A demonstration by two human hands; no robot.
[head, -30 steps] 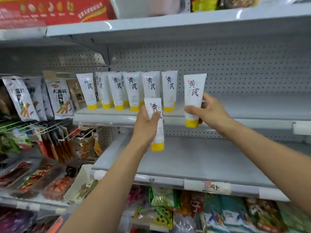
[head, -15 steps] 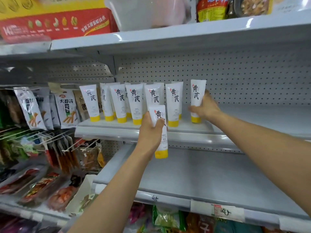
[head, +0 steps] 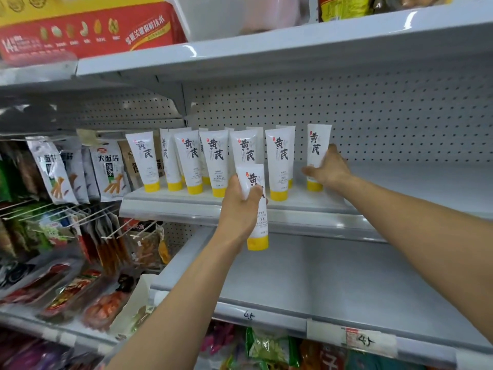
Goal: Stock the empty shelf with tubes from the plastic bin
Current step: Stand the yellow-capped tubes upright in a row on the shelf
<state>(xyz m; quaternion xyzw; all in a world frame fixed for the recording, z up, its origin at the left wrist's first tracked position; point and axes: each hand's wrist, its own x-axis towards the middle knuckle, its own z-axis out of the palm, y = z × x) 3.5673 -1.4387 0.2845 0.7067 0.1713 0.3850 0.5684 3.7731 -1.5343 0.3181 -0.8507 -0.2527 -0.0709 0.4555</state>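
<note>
On the upper grey shelf [head: 400, 188], seen through the head camera, a white tube [head: 318, 145] is being held upright by the right hand [head: 329, 170], whose fingers are being curled around its lower part. Its yellow cap is sitting on or just above the board at the right end of the row, a little apart from the next tube; real contact cannot be told. This placing is probably being done best when the cap is being pressed flat, with the label facing forward, before the fingers are being loosened. Such tall tubes on small caps are likely to be tipped easily, and the neighbours could be knocked over one after another. A second tube [head: 260, 222] is being gripped around its middle by the left hand [head: 238, 206], in front of the shelf edge, waiting for its turn. Counted: two tubes are being held, one in each hand. Six standing tubes [head: 216, 161] are being shown in the front line, and about five more behind them, though these cannot be counted surely.
</note>
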